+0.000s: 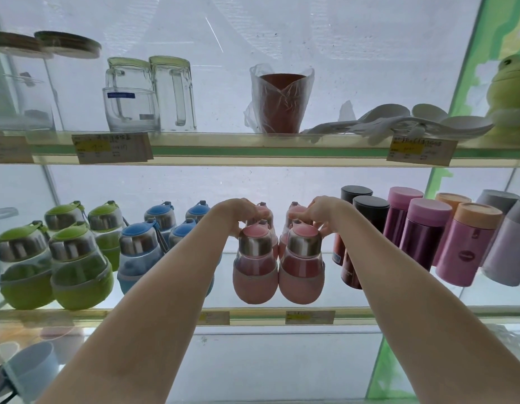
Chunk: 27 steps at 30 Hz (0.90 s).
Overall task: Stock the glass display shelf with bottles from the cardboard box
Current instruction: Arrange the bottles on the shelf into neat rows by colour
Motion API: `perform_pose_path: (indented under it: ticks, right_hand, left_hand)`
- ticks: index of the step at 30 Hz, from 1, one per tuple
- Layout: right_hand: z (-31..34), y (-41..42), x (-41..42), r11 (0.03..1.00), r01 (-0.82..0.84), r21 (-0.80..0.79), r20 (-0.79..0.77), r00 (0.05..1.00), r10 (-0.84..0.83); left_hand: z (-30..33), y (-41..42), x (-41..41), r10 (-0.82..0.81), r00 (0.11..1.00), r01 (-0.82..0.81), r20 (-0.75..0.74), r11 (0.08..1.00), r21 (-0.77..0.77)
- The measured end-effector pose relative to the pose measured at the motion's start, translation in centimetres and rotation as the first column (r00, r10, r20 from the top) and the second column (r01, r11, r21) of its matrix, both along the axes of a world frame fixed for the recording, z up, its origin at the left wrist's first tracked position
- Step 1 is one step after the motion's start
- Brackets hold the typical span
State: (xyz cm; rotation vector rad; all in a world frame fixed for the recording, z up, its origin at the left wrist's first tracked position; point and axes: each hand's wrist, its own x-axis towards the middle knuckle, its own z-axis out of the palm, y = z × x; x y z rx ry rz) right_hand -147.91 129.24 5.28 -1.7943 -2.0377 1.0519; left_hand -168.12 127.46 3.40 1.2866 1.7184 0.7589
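Pink bottles on the glass shelf, four in a cluster.
Left hand and right hand curl fingers round the rear pair's caps (front pair untouched).

A single wide-angle camera worn on the person's head faces the glass display shelf straight on at close range, near enough that both bare forearms enter from the 5 and 7 o'clock corners and converge at centre frame. The middle shelf sits roughly at lens height; the upper shelf tilts away toward 12 o'clock and is seen slightly from beneath. Lens distortion bows the green frame post at 2 o'clock. A lower tier shows only at the 6 o'clock edge. No second view overlaps this one.
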Motion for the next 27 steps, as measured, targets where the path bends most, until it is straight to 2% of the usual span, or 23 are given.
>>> perform_pose_path:
  ticks: [5, 8, 13, 16, 22, 27]
  right_hand:
    - [-0.5, -0.6, -0.1, 0.995, 0.071, 0.076, -0.043, 0.997, -0.068]
    - [-0.2, -1.7, 0.1, 0.997, 0.068, 0.04, -0.061, 0.996, -0.065]
    - [0.2, -2.0, 1.1, 0.986, 0.154, -0.069, -0.276, 0.947, -0.167]
    - [0.3, -2.5, 1.5, 0.986, 0.149, -0.079, -0.325, 0.931, -0.166]
    - [0.5, -3.8, 2.3, 0.99, 0.05, -0.128, -0.2, 0.977, -0.075]
    - [-0.3, -4.9, 3.2, 0.993, -0.006, -0.118, -0.25, 0.968, -0.024]
  left_hand:
    - [0.2, -1.2, 1.3, 0.029, 1.0, -0.029, -0.003, 1.0, 0.003]
    - [1.0, -2.4, 2.3, 0.032, 0.997, -0.034, -0.076, 0.999, -0.027]
    - [2.6, -4.1, 2.5, 0.055, 0.971, -0.072, -0.232, 0.995, -0.065]
    - [2.8, -4.7, 1.8, 0.085, 0.98, -0.099, -0.178, 0.992, -0.073]
    - [3.3, -6.5, 1.5, 0.048, 0.991, -0.061, -0.122, 0.992, -0.108]
    - [2.7, -8.4, 1.5, 0.027, 0.997, -0.033, -0.075, 0.997, -0.072]
